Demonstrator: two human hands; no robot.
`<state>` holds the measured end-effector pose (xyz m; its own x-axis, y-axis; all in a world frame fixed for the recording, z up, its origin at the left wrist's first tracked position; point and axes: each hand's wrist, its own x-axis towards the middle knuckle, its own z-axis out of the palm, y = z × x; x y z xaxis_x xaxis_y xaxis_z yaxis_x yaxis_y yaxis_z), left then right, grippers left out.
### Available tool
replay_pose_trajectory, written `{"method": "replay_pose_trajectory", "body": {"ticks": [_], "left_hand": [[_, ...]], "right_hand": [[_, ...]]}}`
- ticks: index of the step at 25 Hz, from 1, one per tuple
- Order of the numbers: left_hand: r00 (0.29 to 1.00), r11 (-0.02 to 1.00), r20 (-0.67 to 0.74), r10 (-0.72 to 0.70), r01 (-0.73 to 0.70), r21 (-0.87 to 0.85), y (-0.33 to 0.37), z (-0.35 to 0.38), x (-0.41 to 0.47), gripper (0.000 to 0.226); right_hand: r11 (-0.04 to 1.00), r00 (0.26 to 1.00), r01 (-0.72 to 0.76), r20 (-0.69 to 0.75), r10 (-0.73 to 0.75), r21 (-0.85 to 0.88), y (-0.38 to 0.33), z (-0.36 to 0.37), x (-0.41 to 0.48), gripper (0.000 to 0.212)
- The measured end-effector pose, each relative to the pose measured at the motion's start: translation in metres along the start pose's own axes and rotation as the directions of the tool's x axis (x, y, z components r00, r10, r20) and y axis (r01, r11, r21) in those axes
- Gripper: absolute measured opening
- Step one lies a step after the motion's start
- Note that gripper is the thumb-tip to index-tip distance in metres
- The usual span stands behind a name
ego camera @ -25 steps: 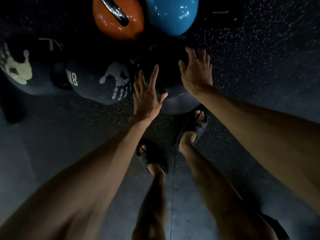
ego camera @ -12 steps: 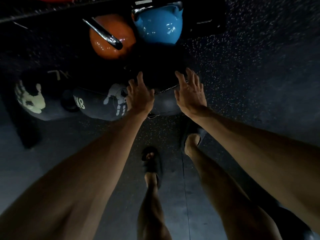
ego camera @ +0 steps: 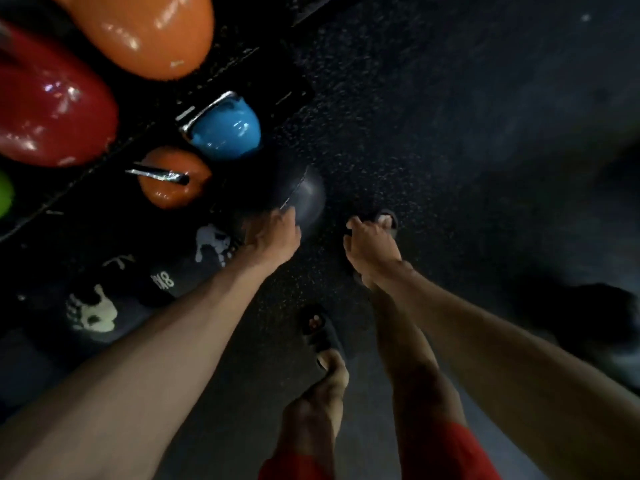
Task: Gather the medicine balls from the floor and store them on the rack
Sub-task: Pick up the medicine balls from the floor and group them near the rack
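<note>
Just beyond the left hand (ego camera: 273,237) lies the plain ball (ego camera: 306,199), fingertips seemingly touching it, grip untellable; right hand (ego camera: 370,245), loosely curled and empty, hangs farther right.

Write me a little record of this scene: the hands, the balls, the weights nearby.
Place: dark speckled floor
Left hand: on the near side of the dark ball; grip too blurred to tell
Right hand: apart from that ball, loosely curled, holds nothing
Other balls: 8KG ball and second ball, both dark with pale handprints, left of the left arm
Kettlebells: blue, small orange, large orange, red
Feet: in dark sandals
</note>
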<state>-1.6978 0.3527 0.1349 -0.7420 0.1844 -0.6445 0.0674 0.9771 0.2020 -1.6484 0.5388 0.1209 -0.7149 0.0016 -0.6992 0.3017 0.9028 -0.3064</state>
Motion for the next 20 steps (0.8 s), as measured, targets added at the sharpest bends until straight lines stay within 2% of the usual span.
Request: {"method": "replay_pose_trajectory", "body": {"ticks": [2,4,6,9,13,20], "left_hand": [[0.993,0.991,0.07,0.096,-0.101,0.083,0.034,0.016,-0.022,0.03],[0.971,0.96,0.201,0.128,-0.172,0.222,0.07,0.041,-0.042,0.035],[0.926,0.904,0.341,0.163,-0.278,0.323,0.116,0.069,-0.065,0.042],[0.831,0.807,0.483,0.276,-0.474,0.353,0.192,0.113,-0.093,0.044],[0.753,0.703,0.562,0.342,-0.602,0.378,0.282,0.172,-0.114,0.041],[0.749,0.578,0.574,0.33,-0.641,0.505,0.439,0.271,-0.163,0.038]], "right_hand": [[0.991,0.995,-0.1,0.009,0.1,0.091,0.036,0.008,-0.043,0.035],[0.968,0.982,-0.189,0.01,0.19,0.166,0.074,0.02,-0.082,0.035],[0.928,0.958,-0.285,0.03,0.286,0.24,0.118,0.034,-0.123,0.036],[0.858,0.924,-0.368,0.04,0.38,0.357,0.19,0.059,-0.179,0.032],[0.764,0.882,-0.419,0.019,0.471,0.491,0.277,0.102,-0.237,0.03],[0.666,0.842,-0.485,0.095,0.532,0.567,0.413,0.16,-0.326,0.027]]}}
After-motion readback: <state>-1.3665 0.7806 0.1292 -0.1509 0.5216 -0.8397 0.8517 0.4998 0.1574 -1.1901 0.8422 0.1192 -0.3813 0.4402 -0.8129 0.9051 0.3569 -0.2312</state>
